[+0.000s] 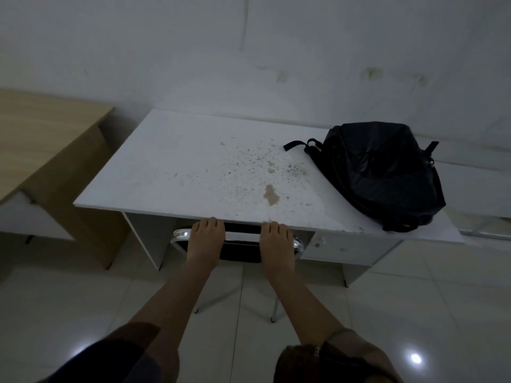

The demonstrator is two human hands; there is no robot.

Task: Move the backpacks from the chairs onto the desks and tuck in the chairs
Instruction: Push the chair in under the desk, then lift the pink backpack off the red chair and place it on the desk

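A black backpack point(383, 172) lies on the right end of a stained white desk point(171, 167). Under the desk's front edge stands a chair point(240, 244) with a black backrest and a shiny metal frame, pushed in so only its back and rear legs show. My left hand point(206, 240) is wrapped over the left part of the backrest top. My right hand point(276, 241) grips the right part. Both sets of fingertips reach the desk's edge. The chair's seat is hidden beneath the desk.
A light wooden desk point(41, 139) stands to the left, close to the white desk. A white wall runs behind both. Pale glossy floor tiles point(83, 313) lie around me. Another white surface point(484, 194) shows at the far right.
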